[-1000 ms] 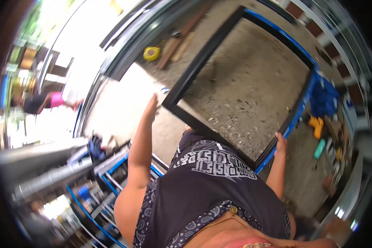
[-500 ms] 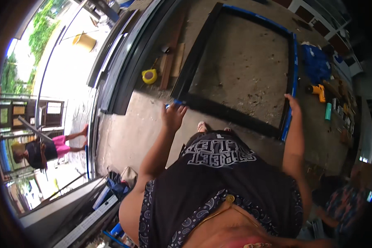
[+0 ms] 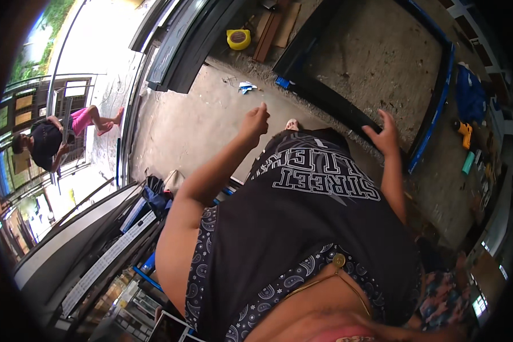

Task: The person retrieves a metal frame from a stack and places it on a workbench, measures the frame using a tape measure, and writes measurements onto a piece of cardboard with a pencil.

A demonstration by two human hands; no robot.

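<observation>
A dark rectangular frame (image 3: 320, 100) lies on the floor ahead of me, with blue film along its right and far edges and at its near left corner. My left hand (image 3: 255, 122) is raised over the pale floor, its fingers curled in and nothing visible in them. It is apart from the frame. Close above the frame's near bar is my right hand (image 3: 385, 135), fingers and thumb spread, holding nothing; whether it touches the bar I cannot tell. A small crumpled blue and white scrap (image 3: 246, 87) lies on the floor beyond my left hand.
Long dark bars (image 3: 182, 48) are stacked at the left, near a yellow tape measure (image 3: 238, 39). To the right lie a yellow power drill (image 3: 464, 132), a teal cylinder (image 3: 468, 163) and a blue cloth-like bundle (image 3: 469, 94). Another person (image 3: 47, 143) stands at far left, holding a bar.
Both hands have come off the frame and drawn back toward my body. The blue and white scrap now shows on the floor. My view has shifted; the person at left has changed posture.
</observation>
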